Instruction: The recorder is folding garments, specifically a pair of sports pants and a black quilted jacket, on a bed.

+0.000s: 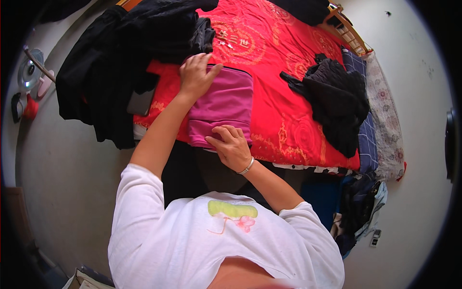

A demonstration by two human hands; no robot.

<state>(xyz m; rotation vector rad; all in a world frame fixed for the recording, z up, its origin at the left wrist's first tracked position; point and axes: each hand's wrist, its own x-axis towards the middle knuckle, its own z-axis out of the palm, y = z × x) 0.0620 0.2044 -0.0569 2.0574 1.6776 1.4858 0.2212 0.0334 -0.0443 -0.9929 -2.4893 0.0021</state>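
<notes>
A magenta garment (231, 94), folded into a neat rectangle, lies at the near edge of a bed with a red, gold-patterned cover (274, 115). My left hand (197, 76) rests at its far left corner, fingers stretched out and thumb apart. Over the near part of the cloth is my right hand (232, 147), with a bracelet on the wrist. Its fingers are loosely bent and touch the fabric, with a gap between thumb and forefinger. Neither hand appears to grip the garment. The underside of the folded cloth is hidden.
Black clothes (108, 72) are heaped at the left, beside a dark flat object (142, 102). A crumpled black garment (334, 91) lies to the right, near a blue checked cloth (368, 139). More clothes (358, 207) hang low at the right. A fan (30, 70) stands far left.
</notes>
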